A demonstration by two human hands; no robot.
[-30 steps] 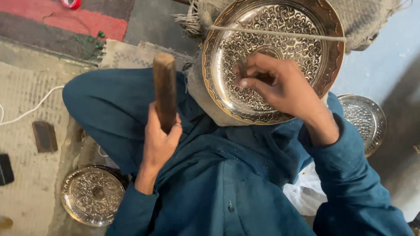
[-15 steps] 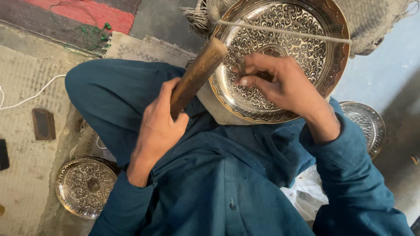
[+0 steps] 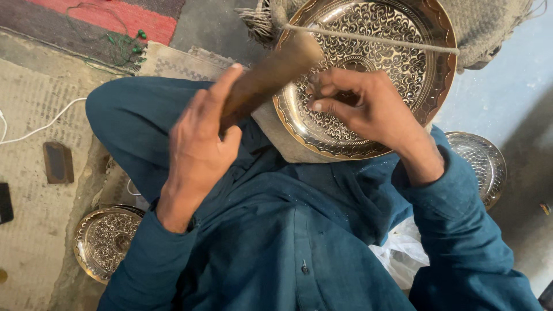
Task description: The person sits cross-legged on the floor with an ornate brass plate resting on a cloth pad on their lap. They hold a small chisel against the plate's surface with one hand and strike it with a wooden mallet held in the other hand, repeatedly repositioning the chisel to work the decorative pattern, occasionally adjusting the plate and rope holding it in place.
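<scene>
Swung down since half a sec ago: wooden mallet (image 3: 271, 72) now tilts lower, its head over the big engraved brass plate (image 3: 426, 63) at the rim's 9 o'clock edge, blurred w/ motion. Reads as a strike landing or just about to, so the engraving work is mid-blow.

Near to far: left hand (image 3: 199, 147) is wrapped tight round the mallet handle, thumb up along it. Right hand (image 3: 368, 109) sits at 1 o'clock from it, fingers pinched narrow on what looks like a small punch or chisel pressed on the plate's pattern; the tool itself is mostly hidden, can't tell its shape. Plate rests tilted on a cloth-padded knee, a cord (image 3: 374, 39) stretched across its upper part.

Farther out: a smaller engraved plate (image 3: 103, 239) on the floor at 7 o'clock, another (image 3: 481, 167) at 3 o'clock, white cable (image 3: 40, 124) at 9 o'clock.
</scene>
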